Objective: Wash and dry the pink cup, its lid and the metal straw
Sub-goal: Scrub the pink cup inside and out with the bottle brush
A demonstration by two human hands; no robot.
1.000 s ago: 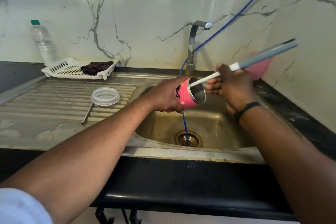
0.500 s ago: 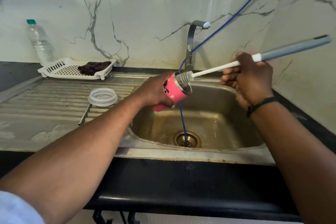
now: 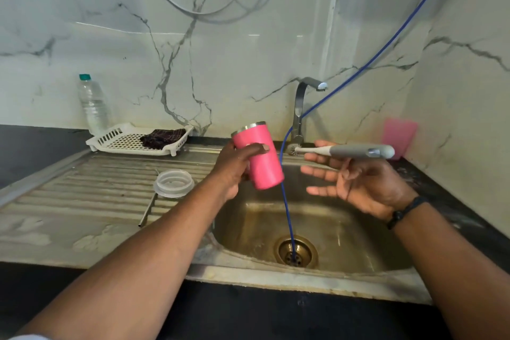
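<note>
cup held over the sink

cup [image 3: 259, 157] is in the left hand [image 3: 234, 168], which grips it upright, a little tilted, above the left edge of the sink [image 3: 345, 232]. right hand [image 3: 367, 182] has straight, spread fingers, and the brush [image 3: 345, 151] lies across it near the thumb. lid [image 3: 174, 183] rests on the drainboard [image 3: 82, 190], on top of the straw [image 3: 147, 211].
</note>
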